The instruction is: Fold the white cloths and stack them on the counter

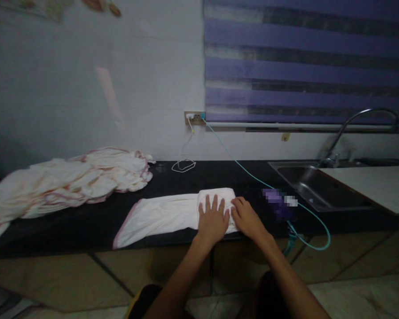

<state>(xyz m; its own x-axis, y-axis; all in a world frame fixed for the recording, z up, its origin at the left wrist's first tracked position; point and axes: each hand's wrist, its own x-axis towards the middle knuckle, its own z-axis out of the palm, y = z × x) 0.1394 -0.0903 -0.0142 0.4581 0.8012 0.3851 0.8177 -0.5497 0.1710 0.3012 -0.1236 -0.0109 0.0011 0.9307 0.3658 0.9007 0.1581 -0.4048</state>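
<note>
Sprawling over the left end of the black counter [89, 226], a loose heap of white cloth [86, 177] lies in rumpled folds, its pink edging showing along several creases. Just to its right, near the counter's front edge, a white cloth [166, 212] lies as a long, flat strip. Its pink-trimmed left end is slanted and slightly wrinkled; its right end is doubled into a thicker, roughly square block, directly in front of the person. Behind the strip, a white cable [183, 168] lies coiled on the counter and runs up to a wall outlet [196, 118].

The left hand [213, 219] lies palm down on the folded block, fingers spread wide over its top, gripping nothing. Beside it, the right hand [247, 217] touches the block's right edge, fingers close together and bent; whether they pinch the fabric I cannot tell.

Above, a purple striped blind [302, 66] covers the right part of the wall. A teal cable [232, 157] runs from the outlet down to the right, passing a purple item [274, 197] that is too blurred to identify, and loops over the counter's front edge. Farther right are a steel sink [314, 188], a curved faucet [339, 130] behind it, and a pale board [382, 186] lying partly across the basin.
</note>
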